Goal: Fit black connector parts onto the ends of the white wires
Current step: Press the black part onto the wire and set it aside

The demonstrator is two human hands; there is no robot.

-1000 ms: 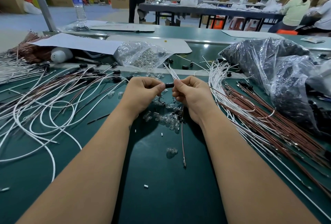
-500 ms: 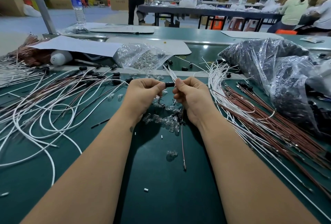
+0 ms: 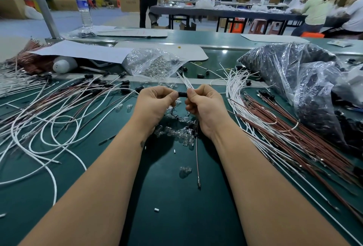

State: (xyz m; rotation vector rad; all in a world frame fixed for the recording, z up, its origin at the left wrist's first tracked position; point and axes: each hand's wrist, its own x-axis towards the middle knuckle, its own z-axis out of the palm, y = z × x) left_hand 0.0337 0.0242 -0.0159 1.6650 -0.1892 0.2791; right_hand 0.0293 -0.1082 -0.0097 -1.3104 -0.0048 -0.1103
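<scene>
Both hands met above the green table (image 3: 172, 196): my left hand (image 3: 155, 101) and right hand (image 3: 204, 104) each pinched an end of the black connector (image 3: 182, 94), white wires (image 3: 185, 81) fanning behind. I judged a crooked push could bend the wire end.

Both forearms reach forward, converging mid-scene. Left hand (image 3: 155, 101) and right hand (image 3: 204, 102) face each other, fingers curled, fingertips pinching.
</scene>
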